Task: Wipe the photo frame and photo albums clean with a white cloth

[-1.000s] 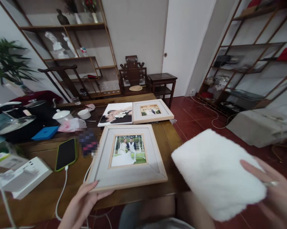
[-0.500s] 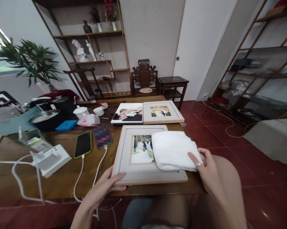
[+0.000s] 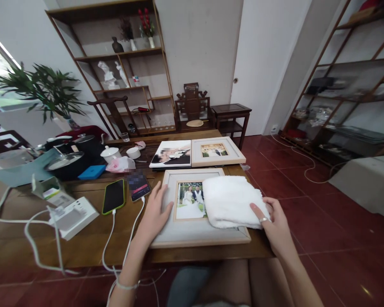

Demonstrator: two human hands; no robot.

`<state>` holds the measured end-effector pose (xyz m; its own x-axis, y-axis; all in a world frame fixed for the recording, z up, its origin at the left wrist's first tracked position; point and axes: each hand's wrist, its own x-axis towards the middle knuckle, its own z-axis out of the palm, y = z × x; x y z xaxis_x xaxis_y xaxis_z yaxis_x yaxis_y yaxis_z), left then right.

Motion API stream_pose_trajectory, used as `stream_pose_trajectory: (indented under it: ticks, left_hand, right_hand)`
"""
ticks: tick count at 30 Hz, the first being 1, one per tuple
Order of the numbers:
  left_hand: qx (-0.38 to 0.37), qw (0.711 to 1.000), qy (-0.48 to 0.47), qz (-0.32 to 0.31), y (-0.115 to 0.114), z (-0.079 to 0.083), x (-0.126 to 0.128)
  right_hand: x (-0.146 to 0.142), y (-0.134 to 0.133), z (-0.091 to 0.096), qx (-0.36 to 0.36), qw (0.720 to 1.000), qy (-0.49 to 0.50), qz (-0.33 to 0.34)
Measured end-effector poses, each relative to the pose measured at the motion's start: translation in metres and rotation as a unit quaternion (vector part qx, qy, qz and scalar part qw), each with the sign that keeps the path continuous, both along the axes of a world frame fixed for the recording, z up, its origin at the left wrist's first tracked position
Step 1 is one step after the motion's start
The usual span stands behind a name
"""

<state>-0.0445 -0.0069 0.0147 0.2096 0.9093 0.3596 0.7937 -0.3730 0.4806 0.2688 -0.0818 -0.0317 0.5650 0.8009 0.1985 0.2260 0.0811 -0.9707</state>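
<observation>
A pale wooden photo frame point(image 3: 192, 232) with a wedding picture lies flat at the near edge of the wooden table point(image 3: 83, 243). My left hand point(image 3: 155, 213) rests flat on the frame's left side, fingers stretched out. A folded white towel point(image 3: 230, 200) lies over the frame's right half. My right hand point(image 3: 273, 224) presses on the towel's right edge, fingers extended, a ring on one finger.
Two more pictures point(image 3: 217, 151) lie farther back on the table. Left of the frame are two phones point(image 3: 114, 196) on white cables, a white power strip point(image 3: 73, 215), pots point(image 3: 67, 160) and cups. Shelves, a carved chair point(image 3: 192, 104) and red floor tiles surround the table.
The towel came down from the air onto the frame's right side. My left hand moved from the frame's bottom-left corner up onto its left border.
</observation>
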Motion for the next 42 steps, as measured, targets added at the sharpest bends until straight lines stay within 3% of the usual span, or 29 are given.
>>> stream_pose_trajectory:
  ticks: [4, 14, 18, 22, 24, 27, 30, 38, 42]
  left_hand:
    - [-0.003, 0.997, -0.018, -0.071, 0.002, -0.008, 0.003]
    - [-0.033, 0.991, -0.006, -0.132, -0.002, -0.008, 0.023]
    - [-0.029, 0.991, 0.002, -0.130, 0.000, -0.012, 0.026]
    - [-0.044, 0.993, 0.006, -0.112, 0.004, -0.013, 0.025]
    - [-0.045, 0.994, 0.007, -0.103, 0.007, -0.012, 0.024]
    - [-0.031, 0.995, 0.006, -0.095, 0.011, -0.013, 0.025]
    - [-0.016, 0.995, 0.002, -0.094, 0.013, -0.014, 0.025]
    - [-0.007, 0.994, 0.015, -0.108, 0.009, -0.013, 0.026]
    - [-0.002, 0.994, 0.017, -0.113, 0.010, -0.013, 0.026]
  right_hand:
    - [-0.003, 0.000, -0.002, 0.007, 0.996, 0.077, 0.036]
    - [0.001, -0.003, -0.002, 0.024, 0.995, 0.048, -0.079]
    - [-0.004, -0.008, 0.007, 0.063, 0.990, -0.053, -0.116]
    - [-0.012, -0.017, 0.022, 0.127, 0.943, -0.260, -0.163]
    - [-0.016, -0.021, 0.029, 0.160, 0.915, -0.353, -0.110]
    - [-0.021, -0.021, 0.039, 0.203, 0.857, -0.468, 0.073]
    - [-0.026, -0.017, 0.046, 0.177, 0.798, -0.548, 0.176]
    - [-0.033, 0.000, 0.040, 0.050, 0.768, -0.626, 0.126]
    - [-0.029, 0.019, 0.048, 0.066, 0.765, -0.626, 0.137]
